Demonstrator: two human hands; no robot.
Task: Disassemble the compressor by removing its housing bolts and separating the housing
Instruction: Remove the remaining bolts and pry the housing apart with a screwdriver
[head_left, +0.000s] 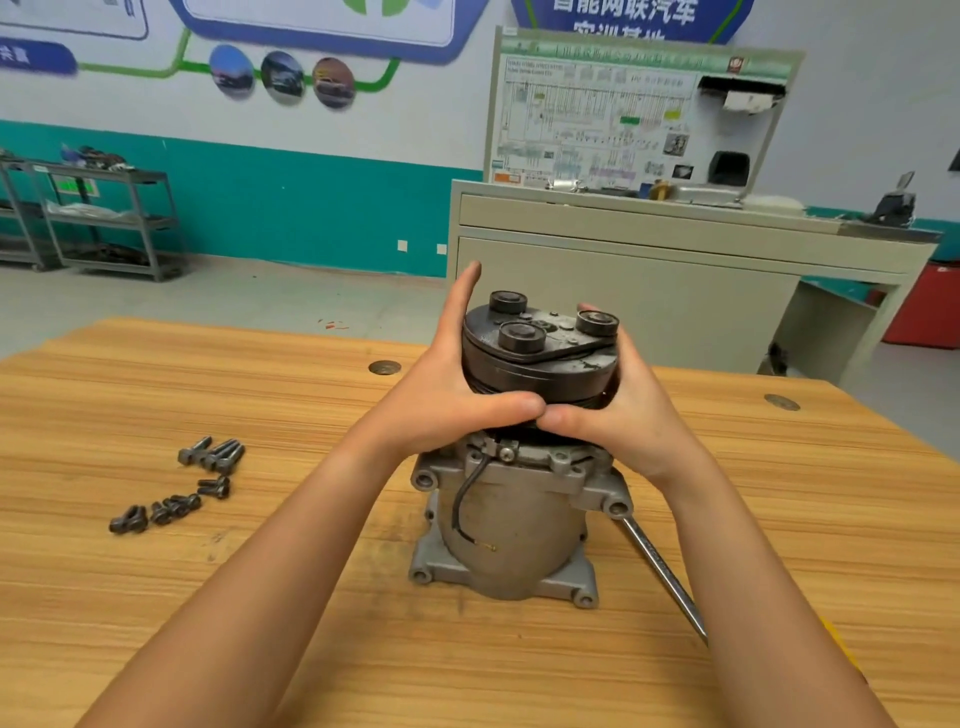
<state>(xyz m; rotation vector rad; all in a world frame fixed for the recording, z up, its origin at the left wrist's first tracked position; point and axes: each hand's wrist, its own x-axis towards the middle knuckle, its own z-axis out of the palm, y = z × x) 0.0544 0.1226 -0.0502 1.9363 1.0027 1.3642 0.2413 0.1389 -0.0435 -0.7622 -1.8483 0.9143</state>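
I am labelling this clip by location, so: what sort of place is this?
Probably a vehicle-repair training workshop: a wiring-diagram teaching board stands on a cabinet, metal shelf racks hold parts, and a compressor sits on a wooden workbench with loose bolts beside it.

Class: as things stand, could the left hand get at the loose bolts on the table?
Probably yes: the bolts lie uncovered on its side; the left hand must first release the pulley.
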